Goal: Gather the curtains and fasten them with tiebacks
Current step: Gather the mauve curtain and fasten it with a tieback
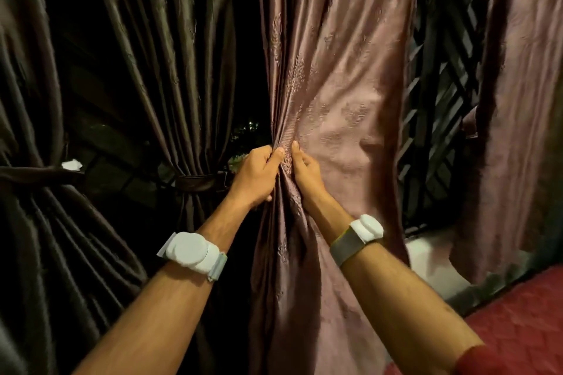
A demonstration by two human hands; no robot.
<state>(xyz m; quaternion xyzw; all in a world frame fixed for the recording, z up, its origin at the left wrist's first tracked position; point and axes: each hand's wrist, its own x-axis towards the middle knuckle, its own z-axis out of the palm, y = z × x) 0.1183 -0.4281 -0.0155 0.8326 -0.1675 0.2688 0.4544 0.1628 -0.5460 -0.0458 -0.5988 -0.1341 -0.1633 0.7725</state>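
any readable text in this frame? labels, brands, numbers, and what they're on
None readable.
White wrist device on the left arm: blank face, no lettering visible.
White wrist device on the right arm: blank too; its grey band shows no marking.
Pink curtain: woven floral motifs only, no text.
Dark curtain tiebacks: plain.
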